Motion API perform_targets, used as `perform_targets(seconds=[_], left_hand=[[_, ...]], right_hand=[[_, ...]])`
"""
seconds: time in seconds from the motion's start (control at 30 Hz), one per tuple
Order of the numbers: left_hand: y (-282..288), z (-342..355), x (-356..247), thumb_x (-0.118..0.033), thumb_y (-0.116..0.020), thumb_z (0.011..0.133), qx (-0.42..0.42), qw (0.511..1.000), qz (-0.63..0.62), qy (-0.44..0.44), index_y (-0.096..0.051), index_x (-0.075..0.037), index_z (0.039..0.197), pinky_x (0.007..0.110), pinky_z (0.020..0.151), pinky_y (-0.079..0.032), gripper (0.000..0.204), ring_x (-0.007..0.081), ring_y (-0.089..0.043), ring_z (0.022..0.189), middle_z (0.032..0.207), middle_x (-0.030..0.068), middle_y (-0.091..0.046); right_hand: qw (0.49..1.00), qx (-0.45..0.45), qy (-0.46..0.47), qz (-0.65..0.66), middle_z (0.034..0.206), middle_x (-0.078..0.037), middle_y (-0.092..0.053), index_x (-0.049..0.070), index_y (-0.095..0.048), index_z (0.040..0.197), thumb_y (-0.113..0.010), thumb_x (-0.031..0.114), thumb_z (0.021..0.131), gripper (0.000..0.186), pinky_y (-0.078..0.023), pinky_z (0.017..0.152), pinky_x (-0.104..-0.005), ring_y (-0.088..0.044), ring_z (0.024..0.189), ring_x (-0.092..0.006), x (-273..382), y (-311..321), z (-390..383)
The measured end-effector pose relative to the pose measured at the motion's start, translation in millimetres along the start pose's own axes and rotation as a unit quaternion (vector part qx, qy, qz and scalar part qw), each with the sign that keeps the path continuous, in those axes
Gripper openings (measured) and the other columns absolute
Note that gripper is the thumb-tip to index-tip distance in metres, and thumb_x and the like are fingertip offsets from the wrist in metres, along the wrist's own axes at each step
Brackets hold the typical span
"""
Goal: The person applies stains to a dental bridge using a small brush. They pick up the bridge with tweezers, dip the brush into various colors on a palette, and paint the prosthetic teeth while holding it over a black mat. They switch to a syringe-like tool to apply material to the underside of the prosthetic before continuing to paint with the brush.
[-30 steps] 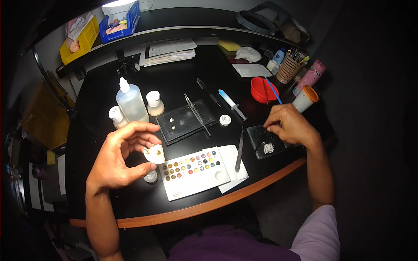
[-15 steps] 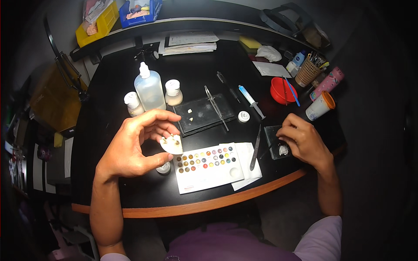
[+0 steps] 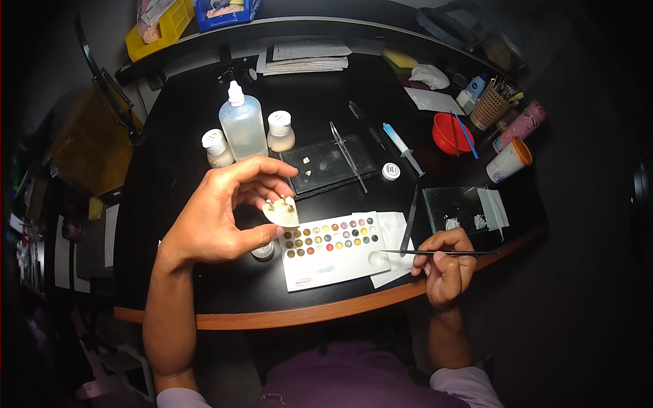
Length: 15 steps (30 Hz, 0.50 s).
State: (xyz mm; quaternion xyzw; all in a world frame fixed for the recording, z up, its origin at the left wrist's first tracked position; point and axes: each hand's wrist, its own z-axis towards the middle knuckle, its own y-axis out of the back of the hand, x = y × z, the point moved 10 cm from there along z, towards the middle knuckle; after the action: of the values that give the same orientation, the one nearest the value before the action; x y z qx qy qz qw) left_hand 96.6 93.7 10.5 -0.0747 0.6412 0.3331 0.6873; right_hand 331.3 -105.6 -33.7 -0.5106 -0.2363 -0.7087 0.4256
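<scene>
My left hand (image 3: 221, 211) pinches a small cream honeycomb firing tray (image 3: 281, 213) between thumb and fingers, above the palette's left corner. Tiny tooth-like pieces stand on pins along the tray's top. In my right hand (image 3: 445, 267) is a thin dark brush (image 3: 401, 252), lying nearly level with its fine tip pointing left. That tip is over the right end of the white palette (image 3: 326, 272), near its round well. Rows of small coloured paint wells fill the palette's upper part. A glass slab (image 3: 442, 197) with dabs of white paste lies beyond my right hand.
A dropper bottle (image 3: 245, 129) stands between two white-capped jars. Tweezers (image 3: 348, 158) lie across a black slab (image 3: 320, 177) bearing two tiny white pieces. To the right are a syringe (image 3: 403, 148), a red bowl (image 3: 449, 132), an orange-lidded cup (image 3: 509, 161) and a brush holder (image 3: 490, 109).
My right hand has moved left and nearer from the glass slab, and the brush now shows clearly in it. My left hand still holds the firing tray. The whole view has shifted slightly.
</scene>
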Motion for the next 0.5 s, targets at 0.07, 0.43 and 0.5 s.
perform_targets(seconds=[0.07,0.43,0.5], left_hand=[[0.3,0.0,0.1,0.006,-0.083,0.072,0.001,1.000,0.005,-0.004,-0.062,0.002,0.134,0.032,0.102,-0.053,0.066,0.0143,-0.067,0.106,0.114,0.0097,-0.069],[-1.5,0.5,0.4,0.004,-0.083,0.072,0.004,1.000,0.018,0.000,-0.062,0.002,0.134,0.032,0.102,-0.053,0.066,0.0148,-0.067,0.106,0.114,0.0099,-0.070],[-1.5,1.0,0.8,0.004,-0.083,0.072,0.004,1.000,0.020,0.000,-0.062,0.002,0.134,0.032,0.102,-0.053,0.066,0.0149,-0.067,0.106,0.114,0.0100,-0.070]], right_hand=[[1.000,0.018,-0.018,-0.017,0.069,-0.014,-0.065,-0.004,-0.058,0.089,-0.048,0.004,0.086,0.013,-0.046,0.052,-0.0250,-0.056,0.054,-0.0115,-4.5,1.3,-1.6],[0.997,0.029,-0.046,-0.048,0.066,-0.012,-0.065,-0.005,-0.060,0.085,-0.051,0.005,0.088,0.013,-0.050,0.049,-0.0233,-0.057,0.052,-0.0095,-12.8,-4.2,-4.3],[0.997,0.031,-0.047,-0.051,0.066,-0.012,-0.065,-0.005,-0.060,0.085,-0.051,0.005,0.088,0.013,-0.050,0.049,-0.0236,-0.057,0.052,-0.0097,-11.8,-4.8,-4.0]])
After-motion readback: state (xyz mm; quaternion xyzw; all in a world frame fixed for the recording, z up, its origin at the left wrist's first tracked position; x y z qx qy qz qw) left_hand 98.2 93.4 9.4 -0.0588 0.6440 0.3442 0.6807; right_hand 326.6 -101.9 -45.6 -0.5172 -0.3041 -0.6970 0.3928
